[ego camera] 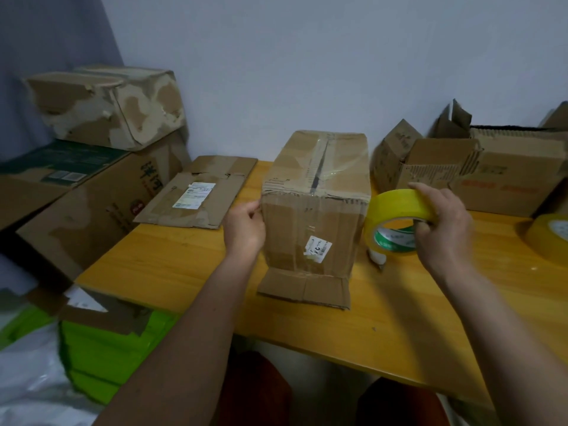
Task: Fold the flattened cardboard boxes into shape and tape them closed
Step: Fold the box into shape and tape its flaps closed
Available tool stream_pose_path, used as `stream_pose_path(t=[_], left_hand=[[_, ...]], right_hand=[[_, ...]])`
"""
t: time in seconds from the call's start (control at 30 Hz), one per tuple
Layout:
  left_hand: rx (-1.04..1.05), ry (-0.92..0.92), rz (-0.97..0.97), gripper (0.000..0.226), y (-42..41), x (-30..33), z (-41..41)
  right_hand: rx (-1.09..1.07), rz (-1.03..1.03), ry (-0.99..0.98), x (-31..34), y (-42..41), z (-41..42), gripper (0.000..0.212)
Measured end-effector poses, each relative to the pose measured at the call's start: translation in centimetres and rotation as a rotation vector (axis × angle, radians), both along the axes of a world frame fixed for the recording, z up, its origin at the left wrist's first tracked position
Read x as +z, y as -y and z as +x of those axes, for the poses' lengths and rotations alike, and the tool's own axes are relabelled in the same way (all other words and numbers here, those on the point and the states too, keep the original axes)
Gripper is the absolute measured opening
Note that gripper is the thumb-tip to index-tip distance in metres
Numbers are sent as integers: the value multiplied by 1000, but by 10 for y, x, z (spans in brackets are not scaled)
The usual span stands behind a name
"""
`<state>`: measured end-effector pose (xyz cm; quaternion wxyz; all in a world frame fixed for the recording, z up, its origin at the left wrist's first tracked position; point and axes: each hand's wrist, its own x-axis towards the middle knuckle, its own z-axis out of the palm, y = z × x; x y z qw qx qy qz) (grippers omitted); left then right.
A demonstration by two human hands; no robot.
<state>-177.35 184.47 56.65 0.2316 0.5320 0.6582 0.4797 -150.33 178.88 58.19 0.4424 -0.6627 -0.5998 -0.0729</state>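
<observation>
A folded cardboard box (313,216) stands upright on the yellow wooden table (172,259), its top flaps closed with clear tape running over the seam. Its bottom flaps splay out toward me. My left hand (244,227) rests against the box's upper left edge, fingertips pinching at that corner. My right hand (442,222) grips a roll of yellow tape (396,221) just right of the box, thumb on top and fingers through the core. A flattened cardboard box (199,192) with a white label lies on the table at the back left.
Stacked boxes (107,106) stand left of the table. Open cardboard boxes (498,176) line the back right. A second tape roll (550,236) lies at the right edge. Green sheets (104,352) and white plastic lie on the floor at lower left. My knees are under the table's front edge.
</observation>
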Motion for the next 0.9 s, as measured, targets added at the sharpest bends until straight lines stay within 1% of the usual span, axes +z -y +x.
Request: stream_pose_path(t=[0.03, 0.07, 0.1, 0.13, 0.17, 0.2, 0.23, 0.27, 0.3, 0.33, 0.37, 0.4, 0.43, 0.47, 0.53, 0.6, 0.67, 0.73, 0.9], left_hand=[[-33, -101, -69, 35, 0, -1, 0], [-47, -151, -146, 39, 1, 1, -1], [-29, -161, -207, 41, 2, 4, -1], [34, -160, -208, 45, 5, 8, 0], [125, -165, -103, 51, 12, 11, 3], [189, -171, 111, 57, 20, 14, 8], [160, -175, 363, 60, 28, 18, 15], [33, -192, 531, 58, 33, 23, 25], [-139, -227, 583, 52, 36, 28, 34], [-288, -267, 530, 45, 37, 33, 44], [-378, -316, 427, 41, 35, 35, 51], [-401, -373, 344, 43, 31, 34, 56], [-376, -436, 294, 44, 26, 33, 59], [-343, -475, 282, 45, 21, 30, 61], [-309, -472, 285, 43, 15, 27, 61], [-309, -452, 267, 42, 10, 28, 58], [-313, -453, 255, 41, 8, 29, 57], [-315, -460, 261, 39, 9, 29, 57], [-338, -486, 253, 37, 7, 31, 56]], right_hand=[[1, 0, -1, 0, 0, 0, 65], [6, 1, -2, 0, 0, -1, 65], [16, -1, -4, 0, 0, -2, 66], [30, -8, -7, 0, 1, -3, 66], [48, -15, -13, -1, 2, -5, 66], [67, -21, -20, -2, 3, -8, 66], [83, -27, -24, -2, 5, -11, 66], [97, -35, -20, -2, 6, -16, 65], [122, -44, -16, -1, 6, -20, 64], [169, -52, -30, 0, 6, -25, 62], [244, -65, -75, 2, 6, -29, 60], [333, -89, -140, 4, 7, -31, 58], [414, -122, -195, 5, 8, -31, 56], [474, -159, -225, 6, 10, -31, 57], [539, -216, -260, 7, 12, -29, 62], [561, -235, -279, 9, 11, -27, 61], [560, -264, -248, 11, 9, -25, 60], [544, -325, -203, 7, 8, -22, 63], [564, -402, -240, -8, 9, -21, 72]])
